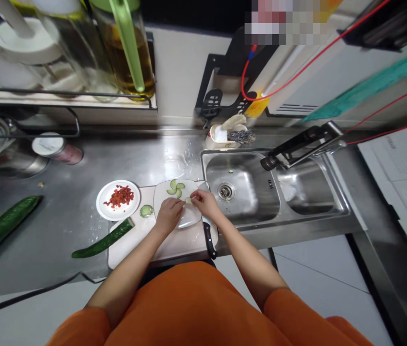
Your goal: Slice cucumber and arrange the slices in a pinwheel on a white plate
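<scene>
A white square plate [160,194] rests on the white cutting board [124,247], with several half-round cucumber slices [179,185] fanned out on its far side. Over the plate, a pale cucumber slice [188,200] is between the fingertips of both hands. My right hand [207,204] pinches it from the right. My left hand [169,215] has its fingers drawn together at the slice's left end, partly hiding it. Left of the plate lie a round cucumber piece [146,211] and a cut cucumber [104,242]. A black-handled knife [209,239] lies right of the plate, its blade mostly hidden.
A white plate of chopped red pieces [108,187] stands left of the board. A whole cucumber [3,228] lies far left, near a lidded jar [59,149]. At right are a double sink [239,211] and faucet [297,146]. A rack [117,100] holds bottles above.
</scene>
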Action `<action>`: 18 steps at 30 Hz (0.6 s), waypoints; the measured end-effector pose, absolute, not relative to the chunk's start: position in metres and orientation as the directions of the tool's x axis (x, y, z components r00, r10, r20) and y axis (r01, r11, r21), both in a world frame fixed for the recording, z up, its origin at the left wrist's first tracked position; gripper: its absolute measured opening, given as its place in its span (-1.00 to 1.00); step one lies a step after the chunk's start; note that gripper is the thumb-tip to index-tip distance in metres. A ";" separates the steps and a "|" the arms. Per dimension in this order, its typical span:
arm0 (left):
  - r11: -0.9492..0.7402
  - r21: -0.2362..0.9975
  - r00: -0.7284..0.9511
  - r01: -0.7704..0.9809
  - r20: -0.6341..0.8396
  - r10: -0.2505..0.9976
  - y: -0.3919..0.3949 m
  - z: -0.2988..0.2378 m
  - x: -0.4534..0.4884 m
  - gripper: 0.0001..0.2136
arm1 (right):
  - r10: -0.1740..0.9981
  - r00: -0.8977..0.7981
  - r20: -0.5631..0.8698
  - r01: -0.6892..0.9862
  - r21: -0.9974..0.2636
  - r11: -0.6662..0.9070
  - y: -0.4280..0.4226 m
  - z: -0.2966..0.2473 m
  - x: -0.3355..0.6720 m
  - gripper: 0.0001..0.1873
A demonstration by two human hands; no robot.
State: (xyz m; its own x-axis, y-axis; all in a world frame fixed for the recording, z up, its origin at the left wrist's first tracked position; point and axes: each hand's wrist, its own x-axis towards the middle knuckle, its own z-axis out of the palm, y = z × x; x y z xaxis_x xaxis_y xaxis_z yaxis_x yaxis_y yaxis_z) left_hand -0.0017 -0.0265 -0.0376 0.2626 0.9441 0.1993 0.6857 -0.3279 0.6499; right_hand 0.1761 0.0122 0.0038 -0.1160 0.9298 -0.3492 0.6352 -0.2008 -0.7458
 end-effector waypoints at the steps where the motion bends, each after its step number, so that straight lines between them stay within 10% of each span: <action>1: -0.346 0.636 0.285 0.690 0.201 0.937 -0.026 -0.041 0.002 -0.76 | 0.935 -0.115 -0.337 0.680 -0.713 -0.173 0.012 0.003 0.179 -0.84; 18: -0.406 0.516 0.360 0.754 0.192 0.913 -0.032 -0.048 0.009 -0.77 | 0.934 -0.172 -0.313 0.963 -0.254 0.092 0.010 0.005 0.176 -0.74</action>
